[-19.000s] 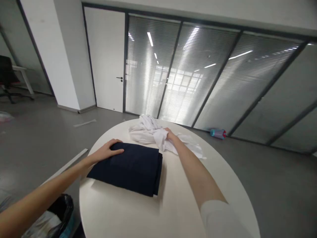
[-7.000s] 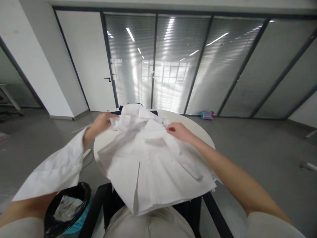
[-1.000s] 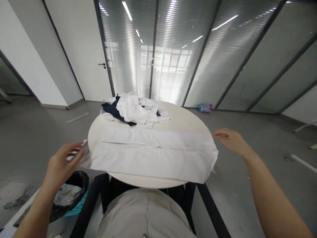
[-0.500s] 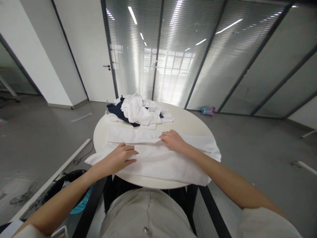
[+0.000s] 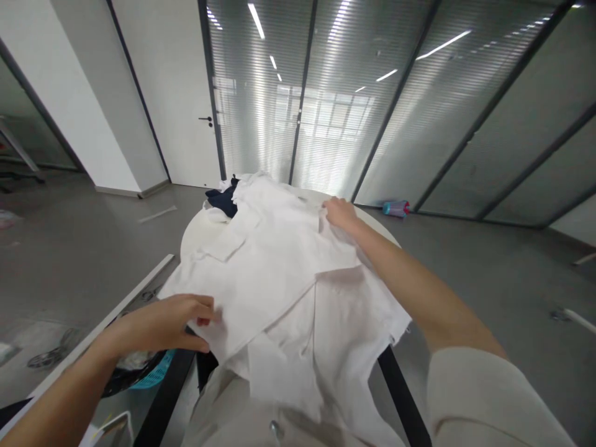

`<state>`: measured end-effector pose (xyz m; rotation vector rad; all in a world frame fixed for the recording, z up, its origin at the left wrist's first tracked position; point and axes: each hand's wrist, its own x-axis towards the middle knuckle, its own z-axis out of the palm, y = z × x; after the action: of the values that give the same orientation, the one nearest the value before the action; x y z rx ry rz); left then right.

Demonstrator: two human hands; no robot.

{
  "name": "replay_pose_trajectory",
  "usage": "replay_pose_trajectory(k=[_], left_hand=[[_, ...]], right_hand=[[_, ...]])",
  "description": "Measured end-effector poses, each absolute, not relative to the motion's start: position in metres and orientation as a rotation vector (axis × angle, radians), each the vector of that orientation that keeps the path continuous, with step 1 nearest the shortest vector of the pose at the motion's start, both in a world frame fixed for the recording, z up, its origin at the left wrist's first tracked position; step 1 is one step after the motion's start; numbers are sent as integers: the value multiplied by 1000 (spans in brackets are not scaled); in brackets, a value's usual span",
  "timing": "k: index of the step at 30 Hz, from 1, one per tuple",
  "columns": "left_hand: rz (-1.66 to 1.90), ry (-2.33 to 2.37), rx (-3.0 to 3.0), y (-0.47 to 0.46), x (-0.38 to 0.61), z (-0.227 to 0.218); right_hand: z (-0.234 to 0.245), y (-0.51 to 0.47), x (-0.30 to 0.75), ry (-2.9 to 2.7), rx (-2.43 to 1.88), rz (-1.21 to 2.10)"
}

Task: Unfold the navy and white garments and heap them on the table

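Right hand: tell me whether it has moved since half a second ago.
Yes. The right hand has gone from the table's middle to its far side, gripping the white shirt.

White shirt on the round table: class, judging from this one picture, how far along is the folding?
Done: little; no neat fold shows. In hand: the white shirt lies spread over the round table, part hanging off the near edge; the left hand pinches its near edge and the right hand grips its far part. Left: folding it, plus the dark garment behind.
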<state>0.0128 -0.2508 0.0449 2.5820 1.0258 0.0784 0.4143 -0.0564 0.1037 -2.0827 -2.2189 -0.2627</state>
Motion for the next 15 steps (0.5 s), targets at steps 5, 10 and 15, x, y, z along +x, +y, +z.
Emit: replay_pose_trajectory(k=[5, 10, 15], left_hand=[[467, 1124, 2527, -198, 43, 41], [577, 1297, 2515, -144, 79, -1], [600, 1294, 2338, -132, 90, -6]], right_hand=[[79, -88, 387, -2476, -2015, 97], [63, -111, 381, -2576, -2020, 306], [74, -116, 380, -2391, -1630, 436]])
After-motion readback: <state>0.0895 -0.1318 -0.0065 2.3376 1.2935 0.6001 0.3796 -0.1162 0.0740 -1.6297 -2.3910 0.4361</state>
